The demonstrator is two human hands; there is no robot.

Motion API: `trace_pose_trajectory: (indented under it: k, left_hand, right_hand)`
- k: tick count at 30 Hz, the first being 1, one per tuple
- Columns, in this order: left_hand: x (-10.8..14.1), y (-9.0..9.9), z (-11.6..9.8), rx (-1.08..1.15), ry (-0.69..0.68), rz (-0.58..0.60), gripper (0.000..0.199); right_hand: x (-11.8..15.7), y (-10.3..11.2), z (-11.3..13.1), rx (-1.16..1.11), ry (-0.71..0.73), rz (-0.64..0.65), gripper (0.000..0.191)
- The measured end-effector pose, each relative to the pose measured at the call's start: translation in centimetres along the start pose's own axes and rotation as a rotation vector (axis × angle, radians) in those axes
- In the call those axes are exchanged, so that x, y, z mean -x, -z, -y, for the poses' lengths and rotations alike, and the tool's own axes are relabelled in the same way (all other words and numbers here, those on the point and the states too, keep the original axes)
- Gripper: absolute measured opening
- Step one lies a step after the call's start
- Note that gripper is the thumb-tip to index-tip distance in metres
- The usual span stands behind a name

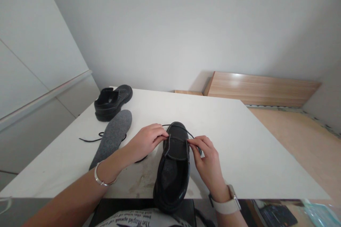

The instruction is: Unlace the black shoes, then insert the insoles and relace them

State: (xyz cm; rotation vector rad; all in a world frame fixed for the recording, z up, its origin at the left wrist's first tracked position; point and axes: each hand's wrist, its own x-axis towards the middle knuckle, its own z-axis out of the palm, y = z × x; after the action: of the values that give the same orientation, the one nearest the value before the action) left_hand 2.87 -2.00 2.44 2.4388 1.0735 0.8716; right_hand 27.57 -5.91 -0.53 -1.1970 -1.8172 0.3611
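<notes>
A black shoe lies with its toe away from me and its heel over the near edge of the white table. My left hand pinches the left eyelet flap beside the tongue. On the right side, my right hand has its fingertips closed at the other flap, with black lace by them. The black lace loops loosely across the toe between both hands. Whether the fingertips also grip lace is too small to tell.
At the back left stands a second black shoe. A grey felt insole lies nearer, over another black lace. Behind the table are a wall and a wooden headboard.
</notes>
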Motion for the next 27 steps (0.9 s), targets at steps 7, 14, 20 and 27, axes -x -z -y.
trace_pose_trajectory:
  k: [7,14,20,27]
  left_hand:
    - [0.4,0.1,0.3,0.025,-0.01,0.026,0.015]
    - [0.7,0.4,0.2,0.058,0.002,0.035,0.023]
    - [0.7,0.6,0.1,0.06,0.027,0.02,0.022]
    - [0.6,1.1,-0.6,0.076,0.024,0.009,0.02]
  right_hand:
    - [-0.4,-0.1,0.2,0.016,-0.015,-0.03,0.011]
    - [-0.2,0.2,0.0,0.027,-0.015,-0.064,0.013]
    - [-0.1,0.2,0.3,-0.034,-0.039,-0.012,0.016]
    - [0.0,0.0,0.4,-0.051,-0.043,-0.002,0.018]
